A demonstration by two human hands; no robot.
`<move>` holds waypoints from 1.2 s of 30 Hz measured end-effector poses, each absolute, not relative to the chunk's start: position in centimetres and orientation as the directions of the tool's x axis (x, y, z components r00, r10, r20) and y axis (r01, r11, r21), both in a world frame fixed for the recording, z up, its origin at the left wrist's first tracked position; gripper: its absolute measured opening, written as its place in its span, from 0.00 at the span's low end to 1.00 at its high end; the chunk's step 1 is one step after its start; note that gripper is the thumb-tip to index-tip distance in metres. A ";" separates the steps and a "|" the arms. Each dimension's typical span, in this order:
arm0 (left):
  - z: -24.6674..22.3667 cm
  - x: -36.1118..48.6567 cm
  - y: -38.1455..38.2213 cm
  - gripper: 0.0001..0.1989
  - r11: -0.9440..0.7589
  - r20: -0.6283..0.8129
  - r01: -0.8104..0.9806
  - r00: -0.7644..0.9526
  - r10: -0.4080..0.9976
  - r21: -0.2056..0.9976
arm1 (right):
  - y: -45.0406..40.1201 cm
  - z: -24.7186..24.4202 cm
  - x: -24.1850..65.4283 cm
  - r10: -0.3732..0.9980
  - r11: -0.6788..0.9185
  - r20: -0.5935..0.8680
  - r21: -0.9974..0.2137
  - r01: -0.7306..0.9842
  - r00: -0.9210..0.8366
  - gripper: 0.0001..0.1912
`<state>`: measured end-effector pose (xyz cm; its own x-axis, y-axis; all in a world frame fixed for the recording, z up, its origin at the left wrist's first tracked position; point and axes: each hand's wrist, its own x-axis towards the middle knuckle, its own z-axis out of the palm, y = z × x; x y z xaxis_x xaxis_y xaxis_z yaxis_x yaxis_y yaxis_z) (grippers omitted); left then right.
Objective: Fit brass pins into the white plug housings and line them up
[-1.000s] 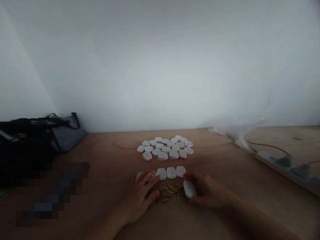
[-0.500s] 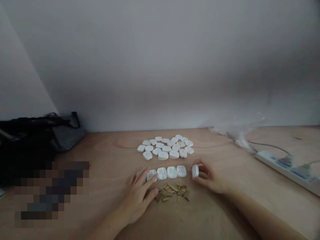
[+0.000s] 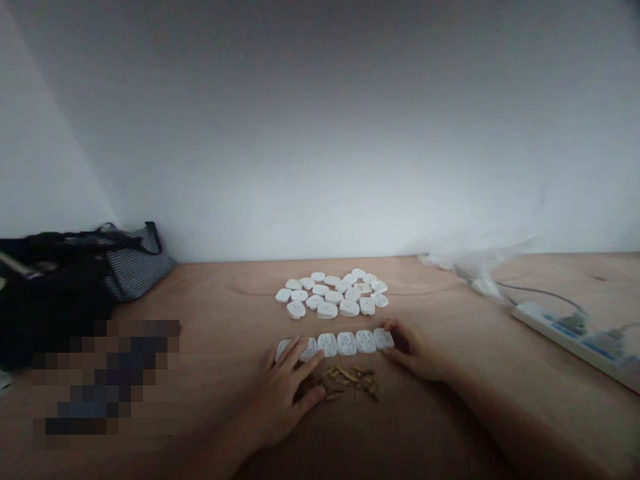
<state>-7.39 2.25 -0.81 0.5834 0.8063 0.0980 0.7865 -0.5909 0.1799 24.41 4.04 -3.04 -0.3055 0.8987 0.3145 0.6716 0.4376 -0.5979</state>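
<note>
Adding white plastic piece [image 3: 383, 339] to row [image 3: 347, 344]

Six white plug housings [image 3: 347, 344] in a row, about two dozen loose housings [image 3: 327, 297] — some twenty brass pins [image 3: 347, 375]

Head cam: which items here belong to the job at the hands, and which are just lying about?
Job:
left hand
right hand
row of white plastic socket pieces
pile of white socket pieces
brass pins

Lying about:
power strip
clear plastic bag
striped bag
black bag
</note>
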 end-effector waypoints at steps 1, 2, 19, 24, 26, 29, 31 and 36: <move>-0.8 -7.3 2.3 0.27 -0.591 0.100 0.787 0.583 0.806 0.177 | 3.8 -2.9 24.3 0.889 0.455 0.343 -0.582 0.674 -0.304 0.16; -0.8 -7.2 2.3 0.27 -0.592 0.111 0.787 0.582 0.805 0.173 | 3.5 -2.7 24.2 0.872 0.482 0.379 -0.560 0.674 -0.308 0.16; 1.5 -5.7 -0.6 0.36 -0.843 -0.003 0.484 0.867 0.497 0.233 | -1.0 -0.9 20.5 0.577 0.780 0.111 -0.369 0.506 -0.809 0.43; 0.6 -5.1 -0.6 0.36 -0.840 0.004 0.508 0.855 0.518 0.193 | -1.0 -0.8 20.5 0.609 0.765 0.115 -0.349 0.541 -0.785 0.44; 0.4 -5.3 -0.6 0.37 -0.836 0.031 0.519 0.846 0.532 0.178 | -1.2 -0.6 20.5 0.607 0.765 0.115 -0.356 0.538 -0.787 0.43; 0.6 -5.9 -0.7 0.38 -0.826 0.049 0.536 0.833 0.551 0.176 | -1.4 -0.5 20.6 0.579 0.778 0.086 -0.354 0.519 -0.810 0.43; 1.0 -6.2 -0.8 0.37 -0.825 0.002 0.532 0.840 0.542 0.190 | -1.4 -0.7 20.7 0.566 0.786 0.081 -0.354 0.507 -0.821 0.42; 0.7 -6.1 -1.0 0.37 -0.818 0.053 0.544 0.826 0.562 0.190 | -1.2 -0.8 20.7 0.562 0.788 0.086 -0.356 0.502 -0.822 0.43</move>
<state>-6.15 -0.98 0.67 0.8257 0.5615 0.0535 0.5437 -0.8176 0.1896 20.66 -1.24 -0.83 -0.8224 0.5625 0.0856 0.5020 0.7882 -0.3560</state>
